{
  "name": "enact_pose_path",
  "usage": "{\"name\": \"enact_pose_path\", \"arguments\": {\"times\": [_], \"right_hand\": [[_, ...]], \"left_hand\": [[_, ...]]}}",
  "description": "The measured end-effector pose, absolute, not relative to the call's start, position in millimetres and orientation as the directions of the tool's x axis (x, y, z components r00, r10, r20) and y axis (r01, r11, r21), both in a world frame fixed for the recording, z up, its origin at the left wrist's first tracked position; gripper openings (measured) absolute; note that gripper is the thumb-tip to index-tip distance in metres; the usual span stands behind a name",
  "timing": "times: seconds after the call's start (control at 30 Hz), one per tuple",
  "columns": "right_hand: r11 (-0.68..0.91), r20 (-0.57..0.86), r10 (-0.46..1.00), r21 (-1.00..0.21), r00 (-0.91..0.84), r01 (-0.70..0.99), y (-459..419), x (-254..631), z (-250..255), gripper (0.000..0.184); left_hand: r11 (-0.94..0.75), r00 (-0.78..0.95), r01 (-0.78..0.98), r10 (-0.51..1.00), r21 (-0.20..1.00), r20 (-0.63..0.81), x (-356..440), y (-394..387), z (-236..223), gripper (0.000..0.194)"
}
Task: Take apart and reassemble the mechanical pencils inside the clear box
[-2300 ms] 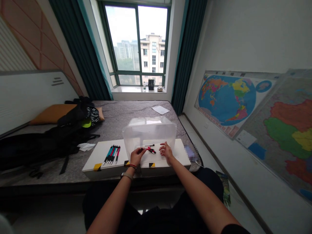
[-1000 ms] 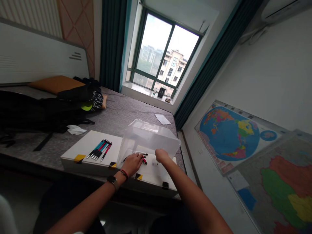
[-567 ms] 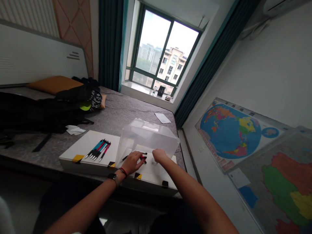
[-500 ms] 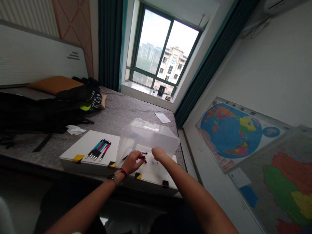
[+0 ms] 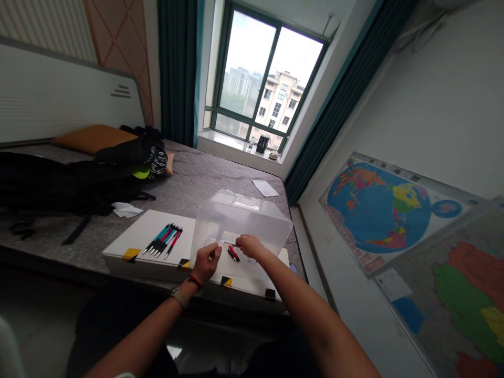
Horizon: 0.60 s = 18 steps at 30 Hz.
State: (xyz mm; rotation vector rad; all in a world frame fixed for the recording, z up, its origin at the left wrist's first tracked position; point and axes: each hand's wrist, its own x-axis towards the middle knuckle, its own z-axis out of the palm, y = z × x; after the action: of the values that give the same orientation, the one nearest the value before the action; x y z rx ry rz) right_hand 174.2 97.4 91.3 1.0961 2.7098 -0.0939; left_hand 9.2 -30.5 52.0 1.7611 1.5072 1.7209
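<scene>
A clear plastic box (image 5: pixel 255 218) lies with its open side toward me on the white boards. Both of my hands reach in at its opening. My left hand (image 5: pixel 208 261) is closed, with a small dark bit showing at its fingers that I cannot make out. My right hand (image 5: pixel 249 247) pinches the end of a slim dark pen (image 5: pixel 233 244). Between the hands lies a short red-and-black item (image 5: pixel 233 253), touched by neither. To the left, several pens (image 5: pixel 163 240) in blue, black and red lie side by side on a white board (image 5: pixel 129 231).
Yellow-and-black corner pieces (image 5: pixel 131 255) mark the boards' front edge. Behind are a crumpled tissue (image 5: pixel 126 210), a white paper sheet (image 5: pixel 265 188), a black bag (image 5: pixel 59 184) and an orange cushion (image 5: pixel 94 138) on the grey surface. Wall maps (image 5: pixel 378 205) hang at right.
My left hand has moved left, away from the red-and-black item, which now lies on the surface. My right hand has shifted slightly left onto the slim dark pen.
</scene>
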Motion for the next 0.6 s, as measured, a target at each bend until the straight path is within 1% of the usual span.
{"name": "enact_pose_path", "arguments": {"times": [0.13,0.23,0.37,0.47,0.53,0.6], "right_hand": [[0.77,-0.223,0.623,0.007,-0.75,0.638,98,164,88,0.026],[0.8,-0.261,0.585,0.028,-0.768,0.6,97,157,90,0.025],[0.817,-0.306,0.563,0.062,-0.768,0.574,97,154,94,0.019],[0.816,-0.305,0.565,0.07,-0.767,0.574,97,156,92,0.019],[0.812,-0.294,0.571,0.061,-0.767,0.581,98,157,89,0.019],[0.806,-0.282,0.576,0.037,-0.767,0.591,99,159,88,0.02]], "left_hand": [[-0.353,-0.281,0.438,0.82,0.827,0.499,4,-37,45,0.033],[-0.308,-0.289,0.437,0.842,0.845,0.456,2,-40,45,0.035],[-0.331,-0.245,0.446,0.849,0.832,0.469,2,-43,50,0.037],[-0.36,-0.214,0.438,0.848,0.823,0.485,3,-44,54,0.038],[-0.359,-0.236,0.359,0.858,0.861,0.456,6,-44,57,0.041],[-0.335,-0.269,0.176,0.888,0.926,0.373,9,-41,62,0.043]]}}
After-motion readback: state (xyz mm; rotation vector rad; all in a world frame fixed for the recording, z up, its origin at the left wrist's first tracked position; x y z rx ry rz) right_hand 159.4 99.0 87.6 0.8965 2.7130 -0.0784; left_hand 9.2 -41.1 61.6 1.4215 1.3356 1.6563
